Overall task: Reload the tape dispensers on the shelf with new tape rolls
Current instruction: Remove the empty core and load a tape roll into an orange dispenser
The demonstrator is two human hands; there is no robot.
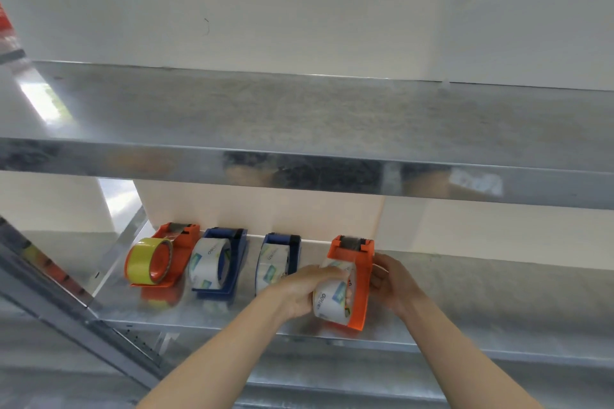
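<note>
Several tape dispensers stand in a row on the lower metal shelf [465, 295]. At the left, an orange dispenser [172, 252] carries a yellow roll [148, 261]. Two blue dispensers [229, 262] [285, 247] each carry a clear printed roll. At the right end, my left hand [300, 289] grips a clear printed tape roll [332, 299] seated in the right orange dispenser [360, 279]. My right hand [393, 279] holds that dispenser's right side.
An upper metal shelf [299, 116] juts out above the row, its front lip hanging low over the dispensers. A slanted metal upright [66, 305] runs at the lower left. A white wall stands behind both shelves.
</note>
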